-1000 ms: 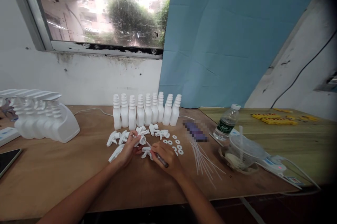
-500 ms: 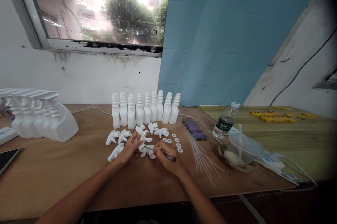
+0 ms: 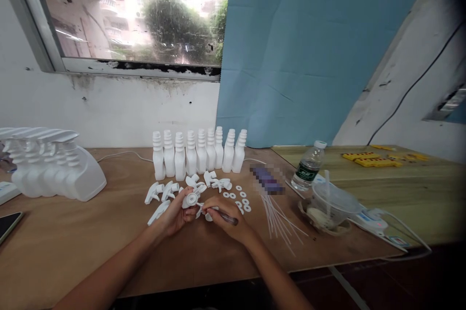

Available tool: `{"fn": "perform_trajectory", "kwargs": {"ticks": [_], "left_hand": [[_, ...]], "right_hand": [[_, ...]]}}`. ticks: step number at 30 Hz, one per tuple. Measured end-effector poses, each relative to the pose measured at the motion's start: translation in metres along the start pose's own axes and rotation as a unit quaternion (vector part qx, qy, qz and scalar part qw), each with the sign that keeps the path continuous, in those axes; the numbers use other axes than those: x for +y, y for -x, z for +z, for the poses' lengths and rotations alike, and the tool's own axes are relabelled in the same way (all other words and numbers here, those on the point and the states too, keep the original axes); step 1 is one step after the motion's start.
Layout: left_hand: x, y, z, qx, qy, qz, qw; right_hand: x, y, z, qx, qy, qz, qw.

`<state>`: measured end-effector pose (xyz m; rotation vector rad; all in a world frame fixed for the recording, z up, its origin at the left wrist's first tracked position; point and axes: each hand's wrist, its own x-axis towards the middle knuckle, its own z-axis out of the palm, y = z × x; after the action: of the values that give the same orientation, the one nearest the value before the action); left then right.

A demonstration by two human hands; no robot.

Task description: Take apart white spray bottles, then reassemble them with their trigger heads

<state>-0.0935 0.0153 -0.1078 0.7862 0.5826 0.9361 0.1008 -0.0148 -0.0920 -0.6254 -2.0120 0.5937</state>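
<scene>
My left hand [image 3: 180,215] is closed around a white spray trigger head [image 3: 191,199], its round ringed opening turned up towards me. In my right hand [image 3: 227,220] is a slim pointed tool with a dark handle [image 3: 229,218], gripped like a pen. Its thin tip is close to the opening; whether it touches cannot be made out. Several white trigger heads [image 3: 169,188] lie around my hands, some partly covered by them. To the right are several flat white ring washers [image 3: 245,202]. Thin white tubes [image 3: 274,220] lie fanned out beyond them.
White spray bottles [image 3: 191,155] stand in a row at the back. More bottles [image 3: 61,169] lie stacked at the left, near a phone [image 3: 9,225]. On the right are a water bottle [image 3: 308,167], a plastic bowl [image 3: 333,198] and a power strip [image 3: 374,225].
My left hand has turned the trigger head so its round opening faces up towards me. My right hand has moved slightly left with the tool. The view has shifted a little.
</scene>
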Motion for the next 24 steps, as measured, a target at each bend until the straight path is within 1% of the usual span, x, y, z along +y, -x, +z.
{"fn": "perform_trajectory", "kwargs": {"ticks": [2, 4, 6, 9, 12, 14, 17, 19, 21, 22, 23, 24], "left_hand": [[-0.003, -0.002, -0.001, -0.006, 0.004, -0.021, 1.000], [-0.004, -0.003, -0.002, -0.005, 0.005, -0.029, 1.000], [-0.004, -0.003, -0.003, 0.000, 0.001, -0.028, 1.000], [-0.002, -0.001, -0.002, 0.010, -0.012, -0.011, 1.000], [0.000, 0.002, 0.003, 0.012, -0.028, 0.023, 0.999], [0.000, 0.002, 0.006, 0.011, -0.041, 0.050, 0.998], [0.001, -0.001, 0.006, 0.026, -0.121, 0.117, 0.985], [0.005, -0.003, 0.002, 0.043, -0.180, 0.154, 0.970], [0.011, -0.002, -0.005, 0.062, -0.211, 0.176, 0.959], [0.015, -0.001, -0.008, 0.075, -0.251, 0.191, 0.946], [0.018, 0.001, -0.011, 0.089, -0.314, 0.207, 0.922], [0.022, 0.003, -0.014, 0.100, -0.391, 0.222, 0.888]], "right_hand": [[-0.002, -0.001, -0.002, 0.006, 0.010, -0.017, 1.000], [-0.004, -0.002, -0.002, 0.004, 0.044, -0.055, 0.998], [-0.004, -0.003, -0.001, -0.016, 0.091, -0.093, 0.991], [-0.001, -0.004, 0.003, -0.040, 0.153, -0.145, 0.977], [0.005, -0.003, 0.008, -0.027, 0.181, -0.162, 0.970], [0.007, -0.002, 0.008, -0.009, 0.165, -0.143, 0.976], [0.006, 0.000, 0.004, 0.026, 0.103, -0.094, 0.990], [0.004, 0.000, -0.003, 0.053, 0.070, -0.053, 0.995], [0.004, 0.000, -0.012, 0.082, 0.062, -0.010, 0.995], [0.005, 0.001, -0.018, 0.096, 0.067, 0.014, 0.993], [0.007, 0.001, -0.023, 0.108, 0.075, 0.043, 0.990], [0.011, 0.002, -0.028, 0.120, 0.088, 0.081, 0.986]]}}
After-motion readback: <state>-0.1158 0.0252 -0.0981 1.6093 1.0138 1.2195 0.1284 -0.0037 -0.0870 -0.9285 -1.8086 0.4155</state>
